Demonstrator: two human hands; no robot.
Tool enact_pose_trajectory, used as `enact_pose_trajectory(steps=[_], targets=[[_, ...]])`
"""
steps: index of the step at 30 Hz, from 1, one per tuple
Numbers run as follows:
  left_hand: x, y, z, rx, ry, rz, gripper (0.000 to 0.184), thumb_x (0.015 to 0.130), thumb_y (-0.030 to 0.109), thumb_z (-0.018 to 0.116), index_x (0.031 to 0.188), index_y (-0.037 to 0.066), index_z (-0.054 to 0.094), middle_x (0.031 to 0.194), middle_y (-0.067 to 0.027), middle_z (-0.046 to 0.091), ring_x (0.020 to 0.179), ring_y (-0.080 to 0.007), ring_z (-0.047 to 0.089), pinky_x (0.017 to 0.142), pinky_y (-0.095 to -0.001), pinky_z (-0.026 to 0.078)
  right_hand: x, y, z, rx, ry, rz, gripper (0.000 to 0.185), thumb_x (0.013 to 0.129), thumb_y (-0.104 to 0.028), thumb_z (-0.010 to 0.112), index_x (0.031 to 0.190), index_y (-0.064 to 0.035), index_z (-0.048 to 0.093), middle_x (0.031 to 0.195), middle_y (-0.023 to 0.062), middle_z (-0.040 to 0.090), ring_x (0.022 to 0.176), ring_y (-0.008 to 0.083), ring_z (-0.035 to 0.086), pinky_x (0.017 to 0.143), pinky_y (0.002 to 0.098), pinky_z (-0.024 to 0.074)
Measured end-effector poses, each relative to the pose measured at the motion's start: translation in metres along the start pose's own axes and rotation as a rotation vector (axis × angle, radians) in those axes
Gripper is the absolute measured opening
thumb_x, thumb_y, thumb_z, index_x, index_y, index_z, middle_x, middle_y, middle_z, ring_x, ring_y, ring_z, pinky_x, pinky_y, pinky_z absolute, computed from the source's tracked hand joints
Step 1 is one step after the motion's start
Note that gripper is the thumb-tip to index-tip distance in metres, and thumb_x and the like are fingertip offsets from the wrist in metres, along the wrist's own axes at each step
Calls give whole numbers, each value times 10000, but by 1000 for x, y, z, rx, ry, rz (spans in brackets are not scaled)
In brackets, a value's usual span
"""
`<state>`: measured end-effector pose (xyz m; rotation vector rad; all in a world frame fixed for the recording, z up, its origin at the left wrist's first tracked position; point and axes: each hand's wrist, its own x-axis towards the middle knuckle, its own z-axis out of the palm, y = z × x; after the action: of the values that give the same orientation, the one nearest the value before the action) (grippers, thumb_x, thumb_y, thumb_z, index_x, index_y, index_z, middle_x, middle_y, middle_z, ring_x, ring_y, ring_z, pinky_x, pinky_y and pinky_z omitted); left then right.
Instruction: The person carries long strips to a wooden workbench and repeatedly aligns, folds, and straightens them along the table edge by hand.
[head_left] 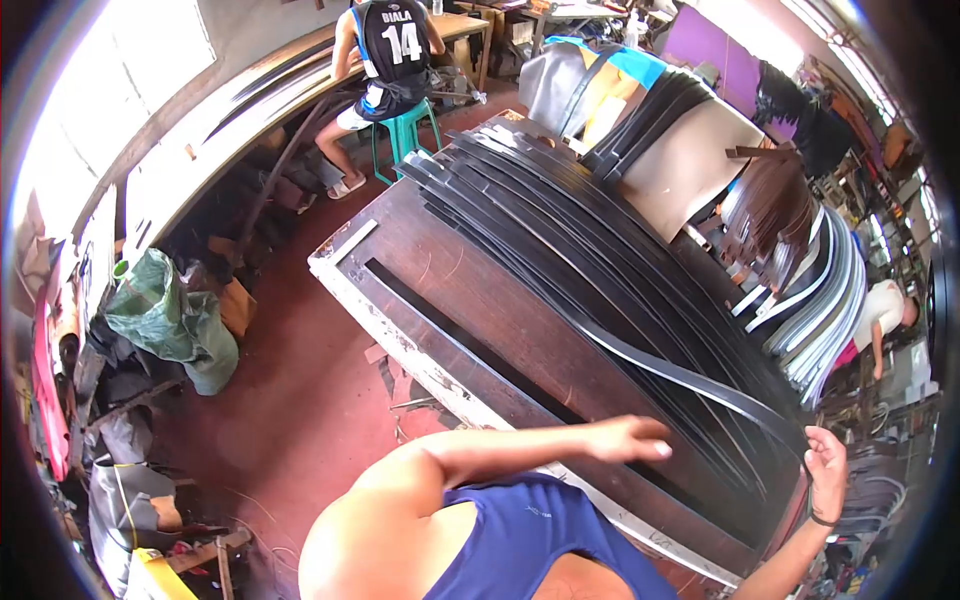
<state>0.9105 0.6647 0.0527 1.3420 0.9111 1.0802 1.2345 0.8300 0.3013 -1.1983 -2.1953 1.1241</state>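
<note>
A long wooden table (470, 290) with a dark brown top lies in front of me. Many black leather strips (560, 220) are heaped lengthwise along its far side. My right hand (827, 475), with a dark band at the wrist, pinches the end of one black strip (690, 376) at the table's right end; this strip bows up off the heap. Over the near part of the top hovers my left hand (630, 438), fingers extended and apparently holding nothing. Beneath it, a single black strip (470, 345) runs flat along the near edge.
A person (395, 50) sits on a green stool (408, 130) at a long bench (200, 160). White and grey strips (825, 300) and brown strips (770, 210) hang beyond the table. Another person (882, 315) stands far right. A green sack (170, 310) rests on the left.
</note>
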Motion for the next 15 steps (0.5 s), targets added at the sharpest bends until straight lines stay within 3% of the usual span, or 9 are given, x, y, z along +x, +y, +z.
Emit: enact_pose_trajectory(steps=[2,5,8,9,12,13,15], targets=[[35,24,53,-404,-192,55,929,957,409,690,1575,-33,156,1540,-288,392,1458,-363,367,1192,-435,323,-2,-18,-4,203,-55,-74,603,868,-303,803,1332,-2,561,1071,41,622,742,75,539,566,214,452],[60,70,96,-192,-141,252,1040,905,403,738,1561,-78,89,1565,-322,314,1482,-392,311,1203,-442,301,-7,-20,8,378,29,-143,600,900,-287,765,1371,-3,524,1027,41,618,670,83,525,529,217,425],[76,91,132,89,-16,368,1089,867,394,757,1539,-130,80,1530,-364,329,1459,-416,338,1199,-424,306,-5,-5,33,632,64,-199,587,940,-240,710,1441,-40,479,1110,29,592,765,75,520,625,204,435],[84,87,150,125,127,466,867,899,329,712,1488,-125,268,1361,-341,514,1306,-431,507,1100,-454,413,-4,5,42,741,88,-197,597,942,-225,707,1460,-55,465,1148,27,578,816,75,514,675,203,443],[98,99,173,236,176,446,522,927,218,653,1294,-112,479,1048,-268,636,1021,-435,634,890,-493,503,9,26,56,1031,83,-258,606,988,-163,638,1527,-57,382,1246,86,605,882,104,563,740,217,533],[99,100,178,249,283,534,277,928,125,606,1088,-90,536,832,-213,601,796,-429,630,704,-501,499,13,36,49,1114,-5,-284,640,1000,-148,615,1560,-60,317,1294,123,602,912,121,585,758,226,564],[108,87,186,458,273,569,258,883,101,628,1050,-65,521,804,-204,591,763,-398,640,650,-474,502,11,42,42,1233,-185,-306,675,1010,-141,598,1580,-63,244,1350,177,564,912,140,604,762,248,590]])
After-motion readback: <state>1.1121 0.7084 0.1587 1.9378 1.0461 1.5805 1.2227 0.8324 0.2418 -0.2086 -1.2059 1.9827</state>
